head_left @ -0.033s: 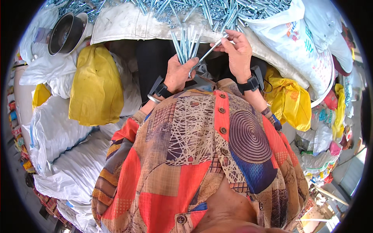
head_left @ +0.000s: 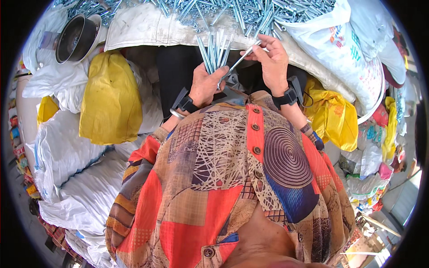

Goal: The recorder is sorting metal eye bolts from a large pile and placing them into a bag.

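Observation:
My left hand [head_left: 206, 85] is closed round a bundle of slim silvery metal rods [head_left: 214, 52], which fan out upward from the fist. One more metal rod [head_left: 237, 64] slants between my two hands. Its lower end rests at the left thumb, and the thumb and fingers of my right hand [head_left: 273, 60] pinch its upper end. Whether a small nut sits at that upper end is too small to tell. Both hands are in front of my body, just short of the work surface's near edge.
A pile of loose rods and small metal parts [head_left: 214, 12] covers the back of the pale cloth-covered surface [head_left: 138, 27]. A dark round pan [head_left: 77, 39] stands at the far left. Yellow bags [head_left: 111, 98] hang at both sides. A large white sack [head_left: 328, 42] slumps at the right.
The fingertips of my right hand have shifted very slightly at the slanting rod's upper end. Otherwise everything looks the same.

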